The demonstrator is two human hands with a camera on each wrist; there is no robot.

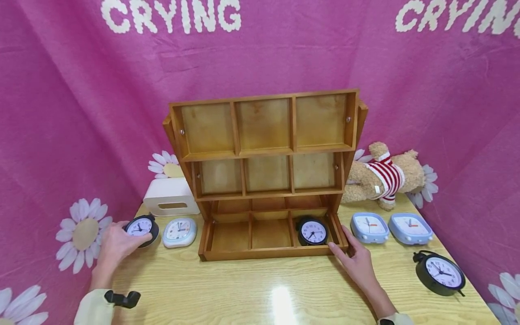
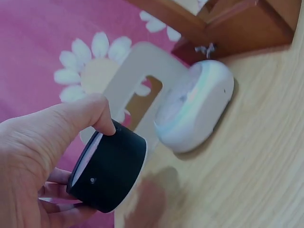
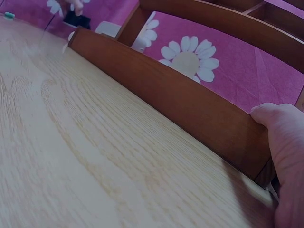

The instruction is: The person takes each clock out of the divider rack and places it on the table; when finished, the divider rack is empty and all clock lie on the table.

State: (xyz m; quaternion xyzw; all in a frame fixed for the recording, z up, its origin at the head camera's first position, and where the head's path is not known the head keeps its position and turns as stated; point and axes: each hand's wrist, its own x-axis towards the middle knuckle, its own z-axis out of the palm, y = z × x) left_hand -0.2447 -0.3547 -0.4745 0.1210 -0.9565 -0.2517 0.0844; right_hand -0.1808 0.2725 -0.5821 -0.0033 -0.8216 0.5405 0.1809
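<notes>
My left hand (image 1: 115, 247) grips a round black alarm clock (image 1: 140, 227) at the left of the table, thumb and fingers on opposite sides of its case. The left wrist view shows the clock's black case (image 2: 111, 173) tilted, with a shadow on the table beside it. My right hand (image 1: 359, 265) holds the front right corner of the three-tier wooden shelf (image 1: 260, 255), thumb over the front board and fingers along the outer side. Another black alarm clock (image 1: 313, 231) sits in the right compartment of the bottom tier, face up. The other compartments hold nothing.
A white rounded clock (image 1: 179, 231) lies between my left hand and the shelf, with a white box (image 1: 170, 195) behind. To the right are two blue clocks (image 1: 369, 228), a black alarm clock (image 1: 440, 273) and a striped-shirt teddy bear (image 1: 386, 176). Pink curtains surround the table.
</notes>
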